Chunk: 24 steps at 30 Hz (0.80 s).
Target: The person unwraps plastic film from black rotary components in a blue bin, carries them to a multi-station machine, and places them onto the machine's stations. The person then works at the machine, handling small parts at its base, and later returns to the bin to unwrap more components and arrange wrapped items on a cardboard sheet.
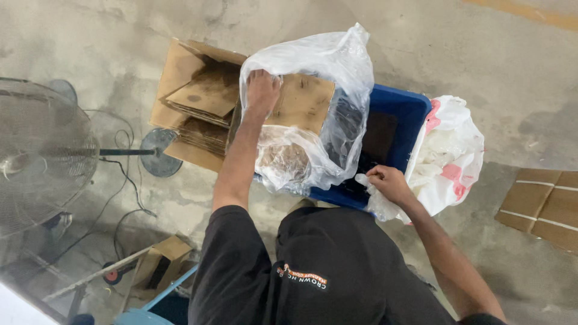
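Two hands work a clear bag at a blue bin.

The left hand [263, 90] is closed on the top edge of the clear bag [313, 78], holding it up over the blue bin [400, 111]. The right hand [388, 182] pinches plastic at the bin's near rim, beside a white bag [448, 150]. It seems the bag mouth is being spread; both grips must stay firm. Cardboard [198, 96] lies close on the left, and the floor [481, 54] beyond is free.

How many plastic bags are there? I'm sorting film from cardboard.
2: a clear bag held up over the blue bin, and a white-and-pink bag at the bin's right. Others may be hidden.
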Available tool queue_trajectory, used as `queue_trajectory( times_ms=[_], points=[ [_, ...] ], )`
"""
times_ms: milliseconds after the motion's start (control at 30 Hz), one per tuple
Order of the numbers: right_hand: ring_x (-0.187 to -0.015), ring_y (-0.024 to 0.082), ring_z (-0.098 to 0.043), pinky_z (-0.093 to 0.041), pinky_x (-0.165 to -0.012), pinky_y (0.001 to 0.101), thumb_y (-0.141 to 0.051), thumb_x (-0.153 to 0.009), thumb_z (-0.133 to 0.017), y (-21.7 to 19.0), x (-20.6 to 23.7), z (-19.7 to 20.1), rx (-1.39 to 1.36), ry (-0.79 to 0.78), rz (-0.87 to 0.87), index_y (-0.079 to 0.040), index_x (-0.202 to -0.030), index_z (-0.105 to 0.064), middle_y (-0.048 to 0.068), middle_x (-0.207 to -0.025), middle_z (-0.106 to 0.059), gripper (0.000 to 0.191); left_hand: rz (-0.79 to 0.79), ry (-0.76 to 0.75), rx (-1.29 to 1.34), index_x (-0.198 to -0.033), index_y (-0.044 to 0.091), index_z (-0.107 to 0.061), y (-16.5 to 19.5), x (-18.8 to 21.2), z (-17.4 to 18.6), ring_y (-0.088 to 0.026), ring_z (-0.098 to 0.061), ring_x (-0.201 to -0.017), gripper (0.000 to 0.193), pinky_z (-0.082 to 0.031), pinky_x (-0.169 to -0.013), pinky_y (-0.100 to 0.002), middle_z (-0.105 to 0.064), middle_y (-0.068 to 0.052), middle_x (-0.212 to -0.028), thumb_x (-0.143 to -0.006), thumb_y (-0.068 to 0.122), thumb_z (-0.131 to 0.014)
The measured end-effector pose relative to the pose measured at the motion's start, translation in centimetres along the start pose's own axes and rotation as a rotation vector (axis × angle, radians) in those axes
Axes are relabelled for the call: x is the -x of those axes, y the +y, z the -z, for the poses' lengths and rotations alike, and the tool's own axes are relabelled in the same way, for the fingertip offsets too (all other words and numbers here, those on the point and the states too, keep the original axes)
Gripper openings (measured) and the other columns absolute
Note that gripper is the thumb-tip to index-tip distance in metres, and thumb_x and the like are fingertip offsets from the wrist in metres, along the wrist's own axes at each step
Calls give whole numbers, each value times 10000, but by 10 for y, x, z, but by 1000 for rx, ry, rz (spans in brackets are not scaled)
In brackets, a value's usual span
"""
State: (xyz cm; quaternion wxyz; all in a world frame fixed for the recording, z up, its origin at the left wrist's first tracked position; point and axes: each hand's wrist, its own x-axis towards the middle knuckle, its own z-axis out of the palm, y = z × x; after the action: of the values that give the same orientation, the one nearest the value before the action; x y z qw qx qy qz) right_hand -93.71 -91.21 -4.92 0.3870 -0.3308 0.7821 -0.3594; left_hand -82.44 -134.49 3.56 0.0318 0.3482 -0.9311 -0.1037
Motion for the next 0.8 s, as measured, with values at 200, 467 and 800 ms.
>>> queue_trajectory(
  times_ms=[200, 467, 800],
  points=[
    [-696, 85, -552, -457, -613, 270, -169, -941, -679, -30, 10, -7, -219, 42, -110, -20, -1045, -749, 16, -783, -669, 195, -34, 56, 189, -1437, 60, -476, -16, -9, 1, -426, -411, -1338, 814, -361, -1109, -492, -484, -208, -1435, -752, 313, -834],
    [-647, 241, -642, -510, -581, 360, -220, -981, -654, -138, 3, 12, -54, 220, 192, -119, -1307, -640, 139, -753, -666, 342, 135, 213, 1546, -1388, -38, -643, 31, 55, -37, -178, -514, -877, 418, -445, -845, -390, -641, -123, -1081, -1087, 252, -653],
    [-698, 307, -699, -531, -631, 399, -216, -932, -713, -154, -24, 18, 141, 139, 314, -74, -1093, -696, 158, -780, -713, 215, 300, -232, 1720, -1365, 54, -584, 138, 161, -71, -145, -627, -1058, 512, -521, -871, -282, -653, -61, -1204, -1041, 448, -633]
  ],
)
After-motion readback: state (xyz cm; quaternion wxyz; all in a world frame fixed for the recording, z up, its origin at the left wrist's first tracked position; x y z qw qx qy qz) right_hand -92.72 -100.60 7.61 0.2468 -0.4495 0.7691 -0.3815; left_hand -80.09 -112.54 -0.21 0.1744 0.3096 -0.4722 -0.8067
